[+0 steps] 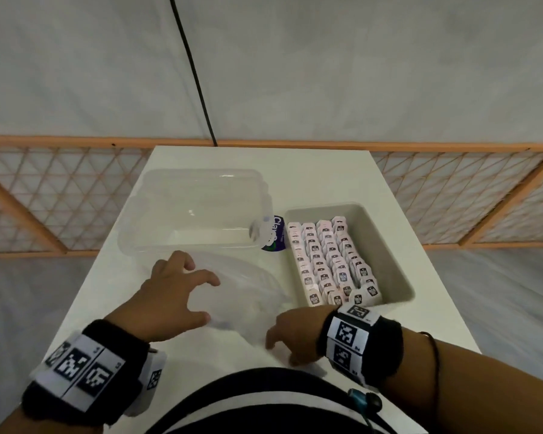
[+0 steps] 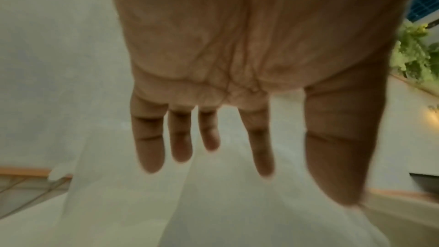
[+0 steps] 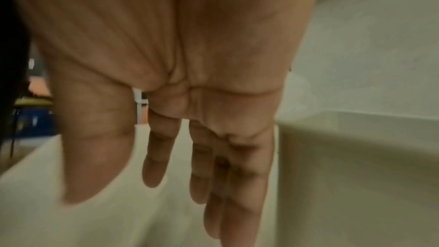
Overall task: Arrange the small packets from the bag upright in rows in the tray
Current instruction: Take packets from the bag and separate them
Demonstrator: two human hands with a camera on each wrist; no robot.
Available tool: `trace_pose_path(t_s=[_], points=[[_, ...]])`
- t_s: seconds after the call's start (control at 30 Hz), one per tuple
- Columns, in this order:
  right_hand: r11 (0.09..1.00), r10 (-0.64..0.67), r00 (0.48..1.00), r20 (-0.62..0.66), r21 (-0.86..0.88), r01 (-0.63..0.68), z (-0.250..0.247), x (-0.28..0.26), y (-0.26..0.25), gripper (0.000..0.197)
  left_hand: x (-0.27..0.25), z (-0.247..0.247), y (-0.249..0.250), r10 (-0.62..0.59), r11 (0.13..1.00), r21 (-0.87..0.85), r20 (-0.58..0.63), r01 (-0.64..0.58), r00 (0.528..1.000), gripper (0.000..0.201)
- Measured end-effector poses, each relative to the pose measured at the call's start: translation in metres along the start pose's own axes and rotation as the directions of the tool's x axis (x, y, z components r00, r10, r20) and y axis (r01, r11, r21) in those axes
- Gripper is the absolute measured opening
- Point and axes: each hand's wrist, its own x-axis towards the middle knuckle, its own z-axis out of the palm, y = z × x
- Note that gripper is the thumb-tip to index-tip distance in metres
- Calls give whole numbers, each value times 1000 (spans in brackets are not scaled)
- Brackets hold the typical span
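Note:
A grey tray [image 1: 386, 245] stands on the right of the white table, and several rows of small pink-and-white packets [image 1: 329, 261] stand upright in it. The far end of the tray is bare. A clear, crumpled plastic bag [image 1: 251, 292] lies in front of me, left of the tray. I cannot make out any packets in it. My left hand [image 1: 201, 297] hovers over the bag's left side with its fingers spread, holding nothing. In the left wrist view the left hand [image 2: 297, 179] hangs above the bag [image 2: 213, 213]. My right hand [image 1: 284, 346] points its straight fingers down at the bag's near edge. In the right wrist view the right hand [image 3: 114, 189] is beside the tray wall [image 3: 356, 176].
A large clear plastic box [image 1: 201, 174] sits at the back left. A dark blue labelled pack [image 1: 276, 234] stands between the box and the tray. The table [image 1: 436, 308] drops off close on both sides. An orange lattice fence [image 1: 452, 195] runs behind the table.

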Motion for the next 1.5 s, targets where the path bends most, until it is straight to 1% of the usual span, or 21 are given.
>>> trace_pose_path(t_s=[0.07,0.13,0.17,0.23,0.3,0.43,0.5,0.63,0.73,0.77,0.83,0.87,0.9,0.97,1.03,1.1,1.17,1.23,1.37,1.4,1.5], points=[[997,65,998,17,-46,-64,17,6,-1,54,-3,7,0,-10,1000,-30,-98,7,995,49],[990,106,993,-55,-84,-111,35,12,0,51,-6,12,0,-16,999,-48,-178,7,984,53],[989,115,989,-98,-80,-123,42,13,0,48,-6,13,-1,-19,998,-57,-210,8,978,55],[991,137,978,-157,26,-135,50,12,1,37,-7,15,-4,-25,998,-64,-256,9,966,60],[981,164,972,-169,135,-142,54,10,3,29,-6,16,-7,-21,999,-51,-278,7,960,66],[966,201,962,-185,204,-162,62,8,5,27,-3,17,-6,-7,998,-62,-304,-12,953,68],[967,191,960,-205,207,-149,65,8,7,29,-1,18,-4,-6,996,-88,-312,-23,950,66],[966,189,955,-230,218,-139,66,2,11,20,3,19,3,35,991,-110,-327,-75,944,60],[930,194,924,-329,361,-67,55,-15,15,20,4,15,11,81,981,-141,-331,-134,940,48],[901,197,902,-385,433,-12,48,-25,16,21,4,12,14,109,973,-160,-325,-168,939,41],[836,226,825,-518,538,108,28,-45,18,17,7,5,24,173,945,-217,-300,-244,938,23],[774,256,783,-567,606,186,18,-55,18,13,9,2,30,204,926,-257,-277,-277,939,18],[678,294,755,-586,685,267,9,-63,18,12,11,-1,37,227,907,-300,-242,-296,943,15],[444,362,731,-578,797,409,-4,-73,20,13,14,-6,50,271,876,-368,-158,-312,949,16],[237,409,720,-560,827,509,-13,-78,24,15,17,-8,62,309,840,-442,-90,-316,947,12],[70,434,715,-547,812,579,-18,-80,26,16,21,-8,69,320,808,-501,-68,-309,945,10],[-42,450,715,-535,787,615,-19,-80,29,17,26,-6,74,306,791,-528,-99,-311,947,12],[-76,464,709,-531,774,629,-19,-80,32,17,30,-6,80,292,776,-542,-145,-322,946,11],[-40,499,687,-528,778,627,-18,-85,40,7,37,-6,91,235,805,-495,-241,-328,941,10],[-32,511,682,-523,781,624,-20,-88,41,5,38,-7,93,233,787,-515,-260,-339,937,11],[5,518,673,-528,789,615,-27,-97,44,7,39,-8,101,296,697,-605,-248,-386,922,41]])
